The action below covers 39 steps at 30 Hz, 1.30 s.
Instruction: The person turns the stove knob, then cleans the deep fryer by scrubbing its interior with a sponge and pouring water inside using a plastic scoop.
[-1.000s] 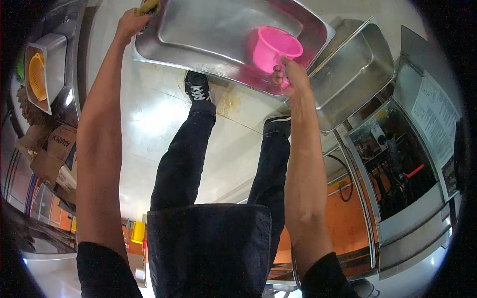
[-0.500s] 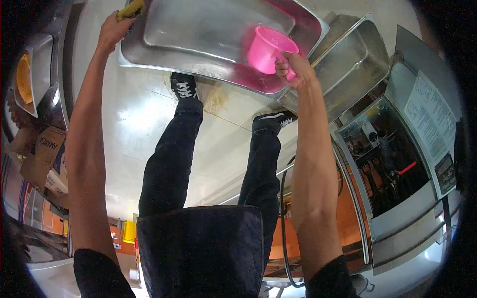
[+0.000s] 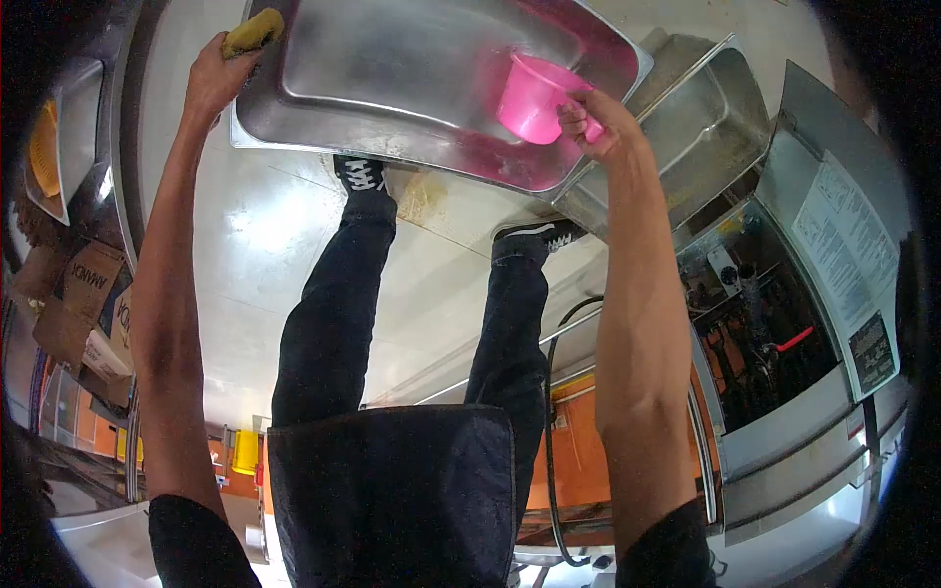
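A large rectangular steel pan (image 3: 392, 83) lies on the floor at the top of the view, its wet inner walls tinted pink on the right. My right hand (image 3: 596, 120) is closed round the handle of a pink plastic mug (image 3: 537, 100), which is held tilted over the right part of the pan. At the pan's left rim, my left hand (image 3: 218, 78) grips a yellow sponge (image 3: 253, 33) with a dark underside. Part of the sponge's dark side is hidden by the fingers.
A second, deeper steel pan (image 3: 701, 122) stands against the first on the right. Beyond it is an opened equipment cabinet (image 3: 765, 323) with a raised panel. Cardboard boxes (image 3: 93, 279) and a tray with an orange basket (image 3: 46, 152) are at left. Both shoes (image 3: 360, 174) stand near the pan.
My right hand and the pink mug have shifted slightly to the right, and the mug is tilted differently. My left hand with the sponge has moved a little down and left.
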{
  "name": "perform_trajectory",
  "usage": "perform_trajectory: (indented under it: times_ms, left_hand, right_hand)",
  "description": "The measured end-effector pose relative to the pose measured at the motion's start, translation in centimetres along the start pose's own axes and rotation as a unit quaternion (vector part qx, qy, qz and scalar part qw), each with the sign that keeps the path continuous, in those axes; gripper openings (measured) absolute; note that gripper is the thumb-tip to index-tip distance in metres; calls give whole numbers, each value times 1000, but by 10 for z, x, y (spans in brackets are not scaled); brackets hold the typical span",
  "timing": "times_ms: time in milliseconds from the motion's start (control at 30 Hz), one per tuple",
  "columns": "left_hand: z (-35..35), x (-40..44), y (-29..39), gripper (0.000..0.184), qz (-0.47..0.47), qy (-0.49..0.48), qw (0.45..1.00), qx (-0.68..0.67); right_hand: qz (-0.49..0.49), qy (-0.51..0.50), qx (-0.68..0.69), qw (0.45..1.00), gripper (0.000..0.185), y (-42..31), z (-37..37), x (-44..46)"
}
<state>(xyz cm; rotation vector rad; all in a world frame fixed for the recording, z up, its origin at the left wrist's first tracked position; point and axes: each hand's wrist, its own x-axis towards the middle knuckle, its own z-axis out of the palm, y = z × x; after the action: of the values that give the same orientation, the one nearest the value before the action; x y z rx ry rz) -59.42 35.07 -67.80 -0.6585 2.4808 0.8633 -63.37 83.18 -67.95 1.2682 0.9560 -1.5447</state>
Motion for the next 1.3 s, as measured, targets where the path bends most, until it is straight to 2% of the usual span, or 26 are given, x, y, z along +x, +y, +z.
perform_trajectory:
  times_ms: [33, 133, 267, 367, 433, 467, 533, 633, 767, 967, 1033, 1100, 1200, 1233, 1300]
  left_hand:
    - [-2, -1, 3, 40, -4, 7, 1000, -8]
    - [-9, -4, 12, 41, -7, 0, 1000, -8]
    - [-11, -11, 21, 42, -13, -13, 1000, 1]
    - [-11, -15, 19, 41, -16, -17, 1000, 0]
    - [-13, -14, 20, 41, -8, -16, 1000, 1]
    - [-14, -14, 20, 41, -2, -16, 1000, 3]
    - [-15, -16, 26, 41, -22, -25, 999, 3]
    - [-15, -13, 29, 41, -45, -42, 998, -5]
    - [-8, -12, 27, 40, -59, -38, 997, -32]
    - [14, 1, -4, 36, -100, -72, 989, -81]
    - [23, 1, -12, 33, -88, -56, 991, -84]
    - [30, 2, -15, 31, -77, -46, 992, -87]
    - [24, -1, -5, 29, -89, -13, 994, -70]
    - [22, -4, -3, 28, -77, 13, 997, 5]
    - [13, -14, 7, 28, -62, 58, 991, 99]
  right_hand:
    - [-9, 13, -13, 1000, 11, -3, 4, -1]
    - [-6, -30, -47, 998, 13, -10, 5, -2]
    - [-9, -12, -92, 996, 13, -15, 9, -5]
    - [-18, 6, -120, 993, 5, -17, 15, -12]
    - [-71, 36, -221, 972, 16, -17, 20, -18]
    - [-70, 37, -221, 972, 16, -13, 21, -22]
    - [-133, 83, -315, 936, 23, -7, 24, -32]
    - [-184, 92, -361, 910, 27, 15, 7, -40]
    - [-240, 92, -341, 904, 35, 53, -26, -30]
    - [-265, 42, -222, 937, 39, 89, -21, -18]
    - [-285, 8, -173, 943, 25, 100, -14, -31]
    - [-288, 6, -160, 944, 25, 105, -9, -55]
    - [-292, -2, -151, 945, 31, 124, -7, -97]
    - [-292, -2, -150, 945, 40, 127, -7, -115]
    - [-296, -18, -118, 948, 41, 136, -4, -165]
